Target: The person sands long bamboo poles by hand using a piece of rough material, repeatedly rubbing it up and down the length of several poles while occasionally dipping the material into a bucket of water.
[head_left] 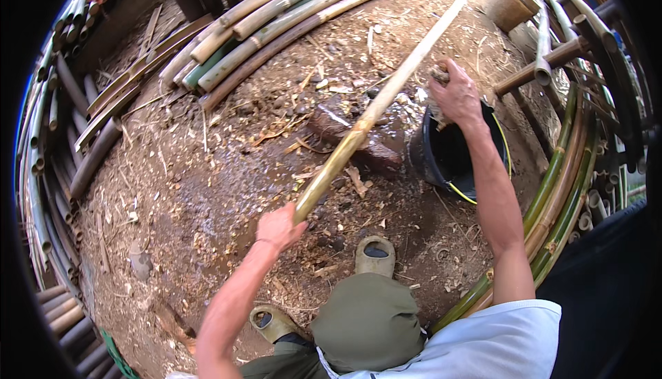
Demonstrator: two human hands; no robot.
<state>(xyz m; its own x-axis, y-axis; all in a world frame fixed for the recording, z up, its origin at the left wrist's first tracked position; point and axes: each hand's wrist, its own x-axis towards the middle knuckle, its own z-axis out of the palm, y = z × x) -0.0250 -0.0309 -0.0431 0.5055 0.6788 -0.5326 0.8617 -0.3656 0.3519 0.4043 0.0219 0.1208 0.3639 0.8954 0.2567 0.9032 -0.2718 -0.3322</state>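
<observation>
My left hand (278, 227) is wrapped round the near end of a long bamboo pole (358, 129). The pole slants away to the upper right, wet and yellowish near my hand, paler toward its far end. It passes over a dark reddish-brown block (372, 155) on the wet ground. Closed above a black bucket (420, 148) with a yellow-green handle, my right hand (458, 95) grips a greyish-brown, rag-like wad (438, 74). Part of the wad hangs below the fingers toward the bucket's rim. The bucket's inside is dark, so its contents cannot be made out.
Thick bamboo poles (269, 38) lie stacked at the far left. Green and brown poles (567, 193) run along my right, beside a bamboo rack (569, 52). A brownish tub (510, 7) stands at the far right. More poles (48, 151) line the left edge; wood chips litter the ground.
</observation>
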